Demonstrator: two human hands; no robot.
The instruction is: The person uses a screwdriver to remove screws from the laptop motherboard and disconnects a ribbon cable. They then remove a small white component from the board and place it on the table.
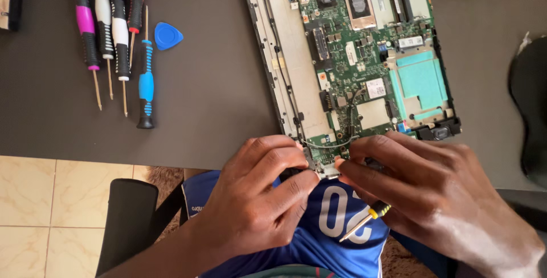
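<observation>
The left hand (259,198) pinches a small metal part (325,169) at the near edge of the opened laptop (347,55), thumb and fingers closed on it. The right hand (433,198) presses fingertips on the same part, its grip also closed around a yellow-handled screwdriver (364,224). The laptop lies on the dark table (211,84). Five screwdrivers (117,38) and a blue pick (167,35) lie well apart to the left.

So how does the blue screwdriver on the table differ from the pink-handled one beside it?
The blue screwdriver has a blue and black handle; the pink-handled screwdriver is pink and black. The blue one lies with its metal shaft pointing away from the person, the pink one with its shaft toward the person. Both lie untouched on the dark table.
</observation>
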